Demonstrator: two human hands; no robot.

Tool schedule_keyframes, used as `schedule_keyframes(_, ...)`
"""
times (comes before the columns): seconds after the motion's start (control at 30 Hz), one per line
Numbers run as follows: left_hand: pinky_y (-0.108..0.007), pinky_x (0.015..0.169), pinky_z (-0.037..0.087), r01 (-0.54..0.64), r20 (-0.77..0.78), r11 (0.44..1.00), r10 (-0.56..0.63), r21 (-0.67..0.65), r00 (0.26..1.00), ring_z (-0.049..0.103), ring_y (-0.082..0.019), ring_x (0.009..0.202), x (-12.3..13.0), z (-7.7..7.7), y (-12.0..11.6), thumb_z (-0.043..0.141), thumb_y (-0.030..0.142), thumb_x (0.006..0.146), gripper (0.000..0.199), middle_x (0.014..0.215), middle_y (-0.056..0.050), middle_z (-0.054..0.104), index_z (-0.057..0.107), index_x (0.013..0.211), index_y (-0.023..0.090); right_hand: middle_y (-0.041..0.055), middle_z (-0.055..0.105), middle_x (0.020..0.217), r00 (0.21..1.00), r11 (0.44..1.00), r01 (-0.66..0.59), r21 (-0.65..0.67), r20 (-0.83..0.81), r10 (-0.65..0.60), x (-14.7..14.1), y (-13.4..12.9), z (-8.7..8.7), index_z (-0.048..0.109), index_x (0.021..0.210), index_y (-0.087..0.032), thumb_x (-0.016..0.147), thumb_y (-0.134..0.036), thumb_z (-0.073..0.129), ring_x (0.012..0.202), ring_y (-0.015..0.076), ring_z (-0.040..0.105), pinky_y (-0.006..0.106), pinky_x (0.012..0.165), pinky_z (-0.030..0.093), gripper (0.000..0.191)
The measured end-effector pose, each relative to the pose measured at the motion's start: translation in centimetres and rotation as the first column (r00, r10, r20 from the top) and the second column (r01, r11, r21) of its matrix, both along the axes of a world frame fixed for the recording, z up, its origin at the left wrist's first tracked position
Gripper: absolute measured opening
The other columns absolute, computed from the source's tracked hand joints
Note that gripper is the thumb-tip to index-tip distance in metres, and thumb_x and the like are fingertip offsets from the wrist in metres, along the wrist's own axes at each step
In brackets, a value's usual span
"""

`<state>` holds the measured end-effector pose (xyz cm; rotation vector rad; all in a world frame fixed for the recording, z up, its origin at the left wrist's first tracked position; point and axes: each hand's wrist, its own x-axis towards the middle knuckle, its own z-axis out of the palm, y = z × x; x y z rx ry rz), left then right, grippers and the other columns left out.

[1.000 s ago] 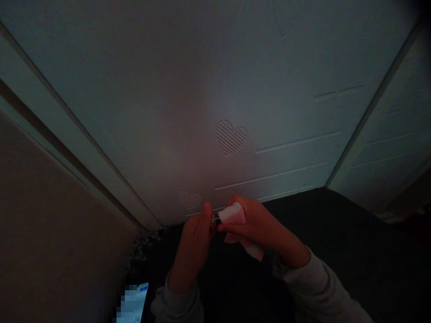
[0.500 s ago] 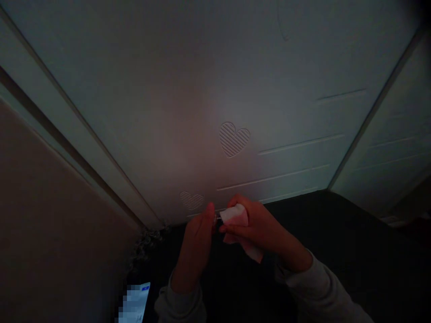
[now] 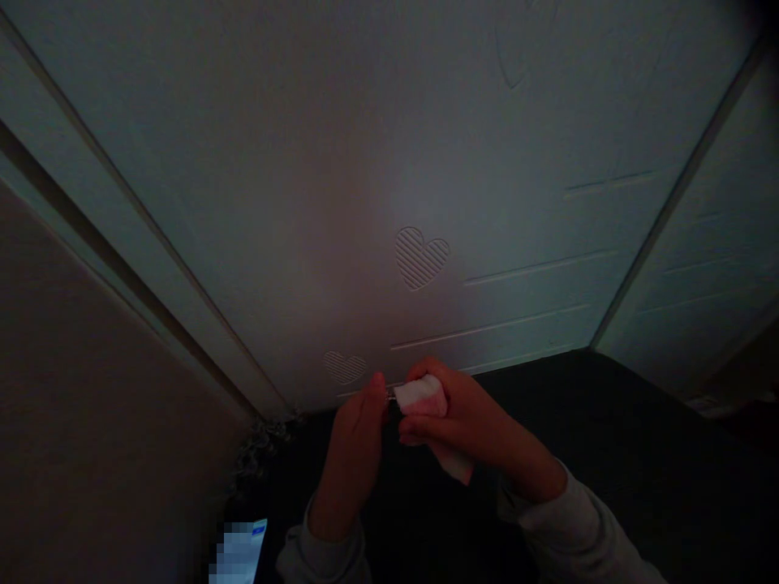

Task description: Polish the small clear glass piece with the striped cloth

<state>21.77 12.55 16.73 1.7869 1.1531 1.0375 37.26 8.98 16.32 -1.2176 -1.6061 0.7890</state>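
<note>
My right hand (image 3: 466, 410) is closed around a crumpled white tissue or cloth (image 3: 423, 397), lit pinkish, with a loose end hanging below the palm. My left hand (image 3: 359, 434) is closed just to its left, thumb up, gripping a small shiny item (image 3: 390, 396) that shows only as a thin metallic or clear piece between the two hands. Its inner end meets the tissue or cloth. Most of this small item is hidden by my left fingers, and the dim light keeps its kind unclear.
Ahead stands a pale panel (image 3: 292, 203) with engraved hearts (image 3: 422, 258) and grooved lines. A dark surface (image 3: 548, 422) lies beneath my hands. At lower left is a lit phone screen (image 3: 240, 556), near a frilly dark trim (image 3: 261, 442). A brownish wall (image 3: 91, 389) is at left.
The view has shifted slightly, so the panel's hearts sit a little lower. My right fingers have moved a little on the tissue or cloth; both hands keep their hold.
</note>
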Motion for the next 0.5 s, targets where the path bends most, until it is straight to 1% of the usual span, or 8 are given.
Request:
schedule_keyframes(0.07,-0.031,0.055,0.036,-0.01,0.001,1.0,0.01,-0.001,1.0,0.045,-0.018,0.054,0.0,-0.1,0.0,0.038,0.061,0.088,0.051,0.055,0.001,0.048,0.045,0.056,0.023,-0.0031,0.06,0.071,0.998,0.999,-0.046,-0.011,-0.05,0.045,0.0,-0.2,0.1,0.053,0.09,-0.02,0.074,-0.042,0.073,0.06,0.0129,0.059,0.022,0.051,0.042,0.034)
schedule_keyframes(0.17,-0.031,0.056,0.036,-0.023,0.018,1.0,0.023,0.017,1.0,0.045,-0.018,0.054,-0.1,-0.4,0.1,0.04,0.061,0.088,0.05,0.054,0.001,0.048,0.048,0.056,0.023,-0.0009,0.062,0.07,0.975,0.99,-0.128,-0.05,-0.19,0.117,-0.1,-0.5,0.0,0.049,0.094,-0.02,0.087,-0.051,0.054,0.057,0.0142,0.064,0.02,0.045,0.041,0.032)
schedule_keyframes(0.23,-0.031,0.055,0.036,-0.034,0.03,0.999,0.033,0.027,0.999,0.045,-0.019,0.054,-0.1,-0.6,0.3,0.042,0.06,0.087,0.048,0.054,0.0,0.05,0.05,0.056,0.024,-0.0008,0.061,0.07,0.935,0.98,-0.182,-0.082,-0.322,0.147,-0.1,-0.6,-0.3,0.048,0.096,-0.021,0.091,-0.055,0.042,0.053,0.0137,0.064,0.019,0.041,0.04,0.035)
schedule_keyframes(0.27,-0.031,0.055,0.036,-0.042,0.034,0.999,0.041,0.031,0.999,0.045,-0.019,0.054,-0.1,-0.6,0.3,0.044,0.06,0.086,0.048,0.054,0.0,0.05,0.05,0.057,0.024,-0.0015,0.06,0.069,0.905,0.973,-0.212,-0.096,-0.394,0.158,-0.1,-0.6,-0.5,0.047,0.097,-0.021,0.09,-0.056,0.04,0.05,0.0128,0.062,0.019,0.04,0.04,0.036)
schedule_keyframes(0.33,-0.03,0.054,0.034,-0.053,0.036,0.998,0.052,0.035,0.998,0.044,-0.019,0.054,-0.1,-0.6,0.3,0.047,0.06,0.084,0.046,0.053,0.0,0.05,0.05,0.057,0.024,-0.0031,0.058,0.069,0.838,0.957,-0.273,-0.094,-0.512,0.189,-0.1,-0.4,-0.8,0.048,0.098,-0.022,0.086,-0.053,0.046,0.047,0.0111,0.058,0.02,0.041,0.042,0.033)
schedule_keyframes(0.4,-0.03,0.053,0.033,-0.057,0.036,0.998,0.056,0.034,0.998,0.041,-0.018,0.052,-0.1,-0.4,0.1,0.046,0.06,0.084,0.046,0.052,0.002,0.046,0.049,0.057,0.024,-0.0035,0.057,0.07,0.789,0.95,-0.304,-0.067,-0.576,0.212,-0.1,-0.2,-1.0,0.049,0.096,-0.022,0.079,-0.046,0.053,0.05,0.0111,0.057,0.021,0.044,0.044,0.03)
schedule_keyframes(0.43,-0.03,0.053,0.032,-0.055,0.035,0.998,0.054,0.03,0.998,0.039,-0.017,0.051,-0.1,-0.3,0.0,0.045,0.061,0.085,0.047,0.052,0.003,0.044,0.047,0.056,0.024,-0.0035,0.057,0.071,0.784,0.951,-0.301,-0.068,-0.586,0.206,-0.2,-0.2,-1.0,0.049,0.094,-0.022,0.076,-0.04,0.055,0.052,0.0112,0.056,0.02,0.045,0.044,0.026)
schedule_keyframes(0.5,-0.029,0.053,0.032,-0.051,0.033,0.999,0.051,0.016,0.998,0.038,-0.016,0.051,0.0,-0.2,-0.1,0.04,0.062,0.087,0.049,0.052,0.004,0.041,0.043,0.055,0.024,-0.0038,0.056,0.071,0.8,0.957,-0.27,-0.106,-0.577,0.162,-0.3,-0.3,-0.7,0.05,0.091,-0.022,0.074,-0.03,0.054,0.054,0.0111,0.056,0.02,0.046,0.043,0.018)
